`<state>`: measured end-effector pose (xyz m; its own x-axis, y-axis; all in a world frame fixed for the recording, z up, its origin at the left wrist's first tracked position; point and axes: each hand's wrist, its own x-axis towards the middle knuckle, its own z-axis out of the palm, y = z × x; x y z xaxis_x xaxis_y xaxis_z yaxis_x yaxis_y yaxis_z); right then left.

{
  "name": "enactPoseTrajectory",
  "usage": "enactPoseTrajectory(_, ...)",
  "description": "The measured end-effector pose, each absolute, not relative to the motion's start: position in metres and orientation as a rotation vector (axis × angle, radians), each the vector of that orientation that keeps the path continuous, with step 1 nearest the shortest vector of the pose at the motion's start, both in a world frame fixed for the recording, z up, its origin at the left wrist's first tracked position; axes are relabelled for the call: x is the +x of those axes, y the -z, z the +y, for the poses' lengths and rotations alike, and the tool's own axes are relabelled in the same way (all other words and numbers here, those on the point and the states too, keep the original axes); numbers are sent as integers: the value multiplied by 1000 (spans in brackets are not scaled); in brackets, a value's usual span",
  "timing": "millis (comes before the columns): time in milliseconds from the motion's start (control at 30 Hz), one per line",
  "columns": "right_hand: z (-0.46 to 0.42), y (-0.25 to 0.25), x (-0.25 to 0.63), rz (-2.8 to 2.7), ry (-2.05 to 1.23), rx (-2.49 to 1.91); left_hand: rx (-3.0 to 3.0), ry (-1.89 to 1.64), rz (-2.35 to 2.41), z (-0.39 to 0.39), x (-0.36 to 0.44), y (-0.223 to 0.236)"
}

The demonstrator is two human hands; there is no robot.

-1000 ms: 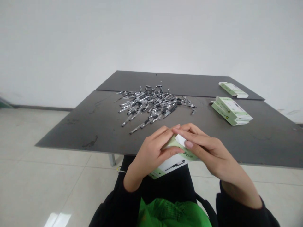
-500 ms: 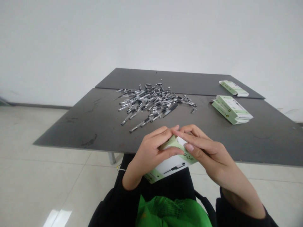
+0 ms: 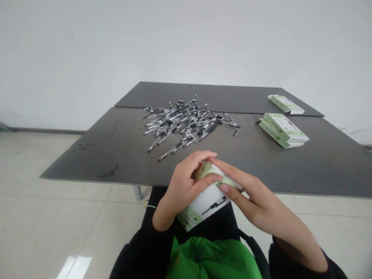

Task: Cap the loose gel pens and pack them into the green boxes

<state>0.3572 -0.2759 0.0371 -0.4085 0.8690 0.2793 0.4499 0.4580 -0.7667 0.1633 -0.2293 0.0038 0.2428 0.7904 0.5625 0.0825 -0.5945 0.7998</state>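
Both my hands hold a small white and pale green cardboard pen box (image 3: pixel 207 203) over the near table edge, with a pen printed on its face. My left hand (image 3: pixel 186 182) grips its upper end between thumb and fingers. My right hand (image 3: pixel 247 195) presses its fingertips and thumb along the box's right side. A loose pile of black and silver pens (image 3: pixel 186 126) lies on the table, a short way beyond my hands and touching neither.
Two stacks of similar green and white boxes (image 3: pixel 281 131) (image 3: pixel 286 104) lie at the right of the dark table (image 3: pixel 87 162), made of two joined boards. Below are a tiled floor, and a green mesh bag (image 3: pixel 209 259) on my black-clad lap.
The box has turned a little in my hands, and more of its white face shows. My right hand has slid down its side. The whole view has shifted slightly as my head moved.
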Motion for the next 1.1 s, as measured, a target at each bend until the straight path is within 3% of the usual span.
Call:
enactPoseTrajectory(300,-281,-13,346,-1608,-671,-1075,1915,-1605,737,-225,166,-10)
enactPoseTrajectory(400,-278,-11,342,-1535,-727,-1099,1898,-1491,797,-226,163,-12)
enactPoseTrajectory(533,-271,-14,340,-1491,-554,-1215,1947,-1172,906,-231,163,-11)
enactPoseTrajectory(833,-249,-64,361,-2031,-487,-1047,2156,-900,997,-234,153,-19)
enactPoseTrajectory(1100,-222,-107,375,-2487,-769,-919,2093,-628,874,-230,139,-29)
